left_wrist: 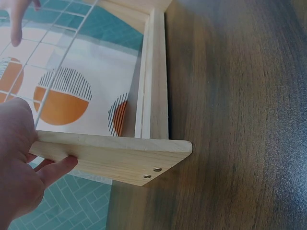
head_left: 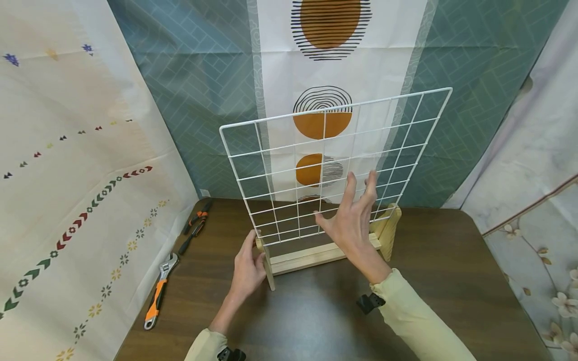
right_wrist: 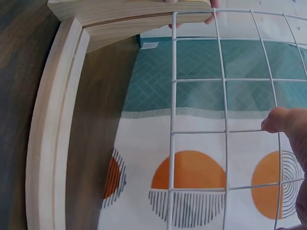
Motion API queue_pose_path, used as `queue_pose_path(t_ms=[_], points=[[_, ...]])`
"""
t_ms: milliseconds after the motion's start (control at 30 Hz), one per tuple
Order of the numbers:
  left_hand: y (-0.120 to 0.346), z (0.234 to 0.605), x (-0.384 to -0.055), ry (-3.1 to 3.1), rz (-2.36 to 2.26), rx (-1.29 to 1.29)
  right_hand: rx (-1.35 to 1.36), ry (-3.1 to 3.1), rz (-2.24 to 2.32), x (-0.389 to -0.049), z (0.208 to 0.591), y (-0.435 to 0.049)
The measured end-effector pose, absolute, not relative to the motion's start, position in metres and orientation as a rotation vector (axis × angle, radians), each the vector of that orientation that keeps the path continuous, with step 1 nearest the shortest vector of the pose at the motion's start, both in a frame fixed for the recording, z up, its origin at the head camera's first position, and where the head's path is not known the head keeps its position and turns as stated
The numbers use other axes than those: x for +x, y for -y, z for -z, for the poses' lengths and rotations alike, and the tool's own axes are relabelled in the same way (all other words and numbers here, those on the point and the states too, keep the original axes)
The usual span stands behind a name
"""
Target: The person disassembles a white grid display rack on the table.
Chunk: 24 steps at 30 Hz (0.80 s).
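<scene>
A white wire grid panel [head_left: 334, 165] stands tilted above a pale wooden stand, its lower corners at the stand's two end pieces. My left hand [head_left: 247, 268] grips the left end piece [head_left: 267, 268], fingertips against its outer face in the left wrist view, where two screw heads [left_wrist: 152, 173] show. A wooden bar [head_left: 311, 257] joins this piece to the right end piece [head_left: 387, 231]. In front of the grid is my right hand [head_left: 354, 223], its fingers spread over the wires. In the right wrist view its thumb [right_wrist: 278, 120] lies at a wire crossing.
An adjustable wrench [head_left: 159, 291] with an orange and black handle lies at the table's left edge. Behind it are orange-and-black-handled tools [head_left: 195, 225], probably pliers. A patterned cloth [head_left: 203, 100] hangs behind the brown wooden table [head_left: 442, 281].
</scene>
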<state>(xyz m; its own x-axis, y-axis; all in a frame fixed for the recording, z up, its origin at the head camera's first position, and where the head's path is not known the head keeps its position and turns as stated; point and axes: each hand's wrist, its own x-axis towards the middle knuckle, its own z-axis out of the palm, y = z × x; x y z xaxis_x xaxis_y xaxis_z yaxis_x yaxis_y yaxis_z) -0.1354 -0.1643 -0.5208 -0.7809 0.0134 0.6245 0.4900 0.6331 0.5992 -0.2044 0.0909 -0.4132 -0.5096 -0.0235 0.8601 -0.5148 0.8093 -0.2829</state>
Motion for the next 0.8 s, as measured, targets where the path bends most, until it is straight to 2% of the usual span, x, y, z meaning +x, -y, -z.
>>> queue_pose_path(t_ms=[800], points=[[0.165,0.519,-0.134,2.292,1.096,-0.398,0.387,2.007,-0.642,-0.199,0.365,-0.101]])
